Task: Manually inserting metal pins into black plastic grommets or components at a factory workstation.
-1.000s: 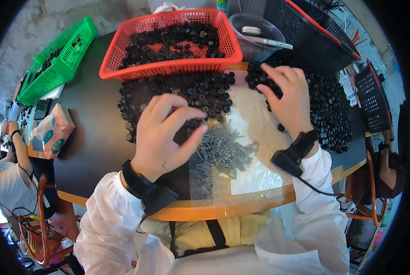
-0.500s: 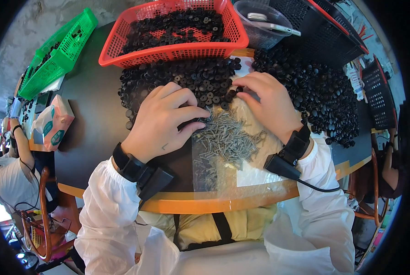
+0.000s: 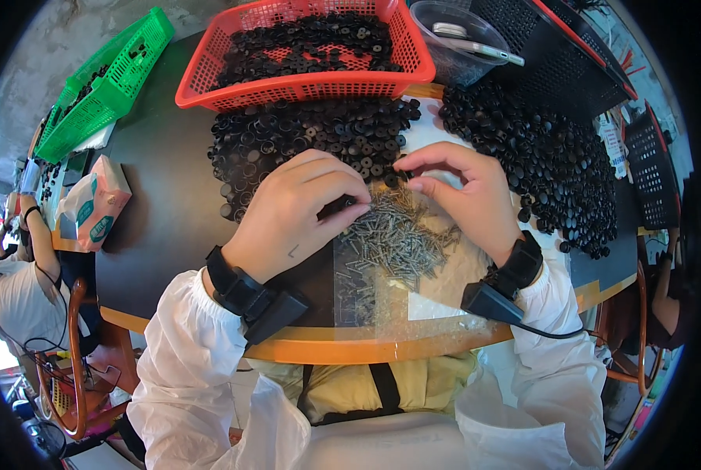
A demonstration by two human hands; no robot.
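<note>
Converging at the centre of the frame, the left hand [image 3: 299, 211] and right hand [image 3: 476, 184] stand close above a heap of metal screws [image 3: 397, 239]. The left thumb and forefinger are nearly closed together; whether anything lies between them cannot be told. The right thumb and forefinger form a narrow pinch, apparently on a small black piece [image 3: 404, 174], a grip that suits so slight an object. The screws lie at centre on clear plastic sheeting [image 3: 393, 317], which presumably keeps them gathered and off the dark tabletop [image 3: 158, 243]. Round black pieces [image 3: 311, 129], some pierced at the middle, spread at upper centre before a red basket [image 3: 303, 91] holding similar ones; black caps [image 3: 550, 157] cover the upper right. This layout appears to set each kind apart while leaving all three within short reach of the hands.
</note>
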